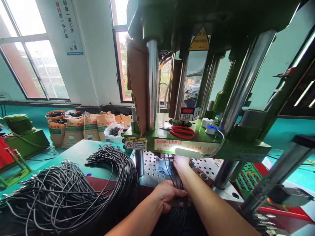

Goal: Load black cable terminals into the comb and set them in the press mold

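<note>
My left hand is closed round several black cables in front of the press. Those cables run up from it toward a metal mold on the perforated metal bed. My right hand reaches in under the green press plate, beside the mold and the cable ends. Its fingers are mostly hidden by the plate edge and the glare of a lamp, so what they hold does not show. To the left lies a large bundle of black cables with fitted ends.
Red-handled scissors and a blue-and-white tape roll rest on the press plate. Steel columns rise on either side. More loose cables spread over the left table. Paper sacks stand by the wall. A green crate is at right.
</note>
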Tool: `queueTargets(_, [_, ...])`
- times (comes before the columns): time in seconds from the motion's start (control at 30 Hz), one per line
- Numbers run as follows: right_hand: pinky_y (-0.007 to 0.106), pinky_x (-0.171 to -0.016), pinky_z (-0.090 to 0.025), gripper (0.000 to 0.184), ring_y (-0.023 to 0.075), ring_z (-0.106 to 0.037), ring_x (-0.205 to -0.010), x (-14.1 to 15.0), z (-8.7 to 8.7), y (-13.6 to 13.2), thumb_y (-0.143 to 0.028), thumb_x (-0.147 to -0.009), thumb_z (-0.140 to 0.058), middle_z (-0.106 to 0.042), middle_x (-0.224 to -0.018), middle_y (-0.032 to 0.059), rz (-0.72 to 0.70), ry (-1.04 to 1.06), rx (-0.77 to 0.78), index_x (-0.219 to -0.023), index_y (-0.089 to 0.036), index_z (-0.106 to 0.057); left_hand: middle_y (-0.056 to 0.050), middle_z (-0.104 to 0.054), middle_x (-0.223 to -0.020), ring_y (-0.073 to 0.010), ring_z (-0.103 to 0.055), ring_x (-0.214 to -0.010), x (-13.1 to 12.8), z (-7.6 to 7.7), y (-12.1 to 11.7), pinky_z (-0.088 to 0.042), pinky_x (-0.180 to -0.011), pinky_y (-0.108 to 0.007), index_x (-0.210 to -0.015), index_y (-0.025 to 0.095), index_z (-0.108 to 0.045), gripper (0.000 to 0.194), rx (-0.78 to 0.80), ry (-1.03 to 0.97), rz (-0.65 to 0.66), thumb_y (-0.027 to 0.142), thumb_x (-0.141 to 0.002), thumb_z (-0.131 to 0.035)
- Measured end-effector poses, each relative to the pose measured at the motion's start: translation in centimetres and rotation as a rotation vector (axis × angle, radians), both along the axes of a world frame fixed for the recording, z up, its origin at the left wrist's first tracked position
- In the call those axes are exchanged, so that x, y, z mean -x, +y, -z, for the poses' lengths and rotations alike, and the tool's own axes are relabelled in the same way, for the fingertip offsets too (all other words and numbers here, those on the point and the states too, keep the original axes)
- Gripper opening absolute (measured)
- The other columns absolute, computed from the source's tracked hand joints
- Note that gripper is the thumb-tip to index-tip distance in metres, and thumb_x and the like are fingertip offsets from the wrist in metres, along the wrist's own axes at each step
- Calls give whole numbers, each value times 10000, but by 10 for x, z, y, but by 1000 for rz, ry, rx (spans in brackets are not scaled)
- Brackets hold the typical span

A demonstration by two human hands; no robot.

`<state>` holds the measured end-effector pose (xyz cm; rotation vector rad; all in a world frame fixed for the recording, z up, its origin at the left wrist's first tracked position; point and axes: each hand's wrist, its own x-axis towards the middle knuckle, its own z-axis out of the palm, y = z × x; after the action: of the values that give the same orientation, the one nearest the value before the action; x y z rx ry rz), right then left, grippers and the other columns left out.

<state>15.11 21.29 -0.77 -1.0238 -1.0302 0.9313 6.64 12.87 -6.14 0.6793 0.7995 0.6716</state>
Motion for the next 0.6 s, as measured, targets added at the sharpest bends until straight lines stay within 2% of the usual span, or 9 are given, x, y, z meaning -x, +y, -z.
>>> queueTargets(0.13, [189, -459, -423, 295, 58, -481, -495, 10, -1, -3, -400, -926, -488, -568, -709, -22, 64, 13, 106, -903, -123, -589, -98, -641, -630, -164, -608, -491, 2, -2, 0, -432, -447, -233, -697, 43, -629, 67, -18, 31, 17, 54, -661, -685])
queueTargets(0.2, [170, -398, -355, 289, 44, -420, -433, 12, 1, -16, -399, -915, -501, -538, -639, -37, 90, -1, 167, -842, -130, -577, -103, -645, -638, -179, -629, -530, 2, -3, -1, -469, -491, -252, -717, 46, -621, 92, -15, 49, 3, 56, -660, -692])
queueTargets(0.27, [175, -357, -292, 274, 50, -395, -396, 3, 6, -39, -377, -870, -544, -519, -571, -36, 107, -39, 223, -754, -129, -566, -93, -647, -645, -190, -646, -569, 3, -3, -1, -514, -568, -297, -745, 58, -606, 127, -7, 62, -22, 46, -655, -694])
queueTargets(0.37, [212, -342, -253, 220, 95, -418, -379, -31, 12, -75, -347, -759, -582, -515, -505, -13, 167, -150, 256, -695, -136, -576, -85, -645, -639, -204, -656, -591, 2, -2, -1, -536, -614, -338, -742, 77, -565, 167, 1, 69, -56, 26, -648, -693])
queueTargets(0.47, [257, -450, -365, 184, 165, -536, -528, -70, 11, -84, -339, -723, -598, -584, -585, 33, 330, -318, 232, -701, -156, -603, -96, -639, -624, -224, -663, -607, 1, -3, -1, -544, -608, -349, -708, 89, -526, 185, 14, 73, -65, 8, -649, -681])
queueTargets(0.53, [288, -593, -440, 182, 185, -583, -682, -84, 8, -71, -328, -758, -616, -630, -715, 59, 415, -425, 211, -711, -153, -610, -103, -642, -641, -223, -665, -618, 1, -4, -2, -548, -607, -343, -711, 87, -524, 181, 16, 78, -65, 10, -656, -678])
queueTargets(0.6, [322, -718, -470, 198, 173, -594, -788, -88, 7, -48, -339, -828, -598, -643, -854, 61, 457, -496, 187, -806, -143, -621, -97, -642, -654, -209, -663, -615, 1, -6, -3, -548, -603, -326, -720, 90, -523, 178, 12, 84, -69, 20, -666, -677])
